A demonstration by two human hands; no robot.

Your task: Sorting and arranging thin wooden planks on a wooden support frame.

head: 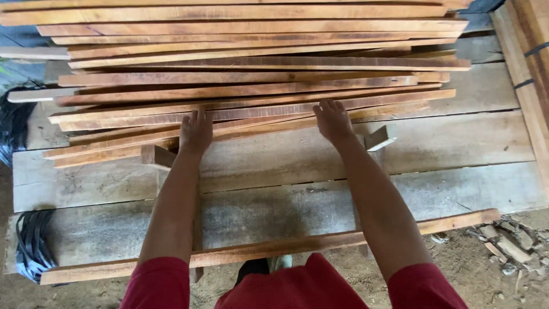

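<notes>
Nearest the person, 1 long wooden strip (343, 237) lies alone along the front edge of the tabletop (457, 149), a surface of broad grey planks. Both arms in red sleeves extend forward over it. The left hand (195, 133) rests flat, fingers released, on the nearest slats of the stack of wooden slats (257, 86). The right hand (333, 120) also lies open-palmed on the stack's front edge, grasping nothing. 2 small wood blocks (380, 138) sit beside the hands. The stack extends across the far tabletop.
</notes>
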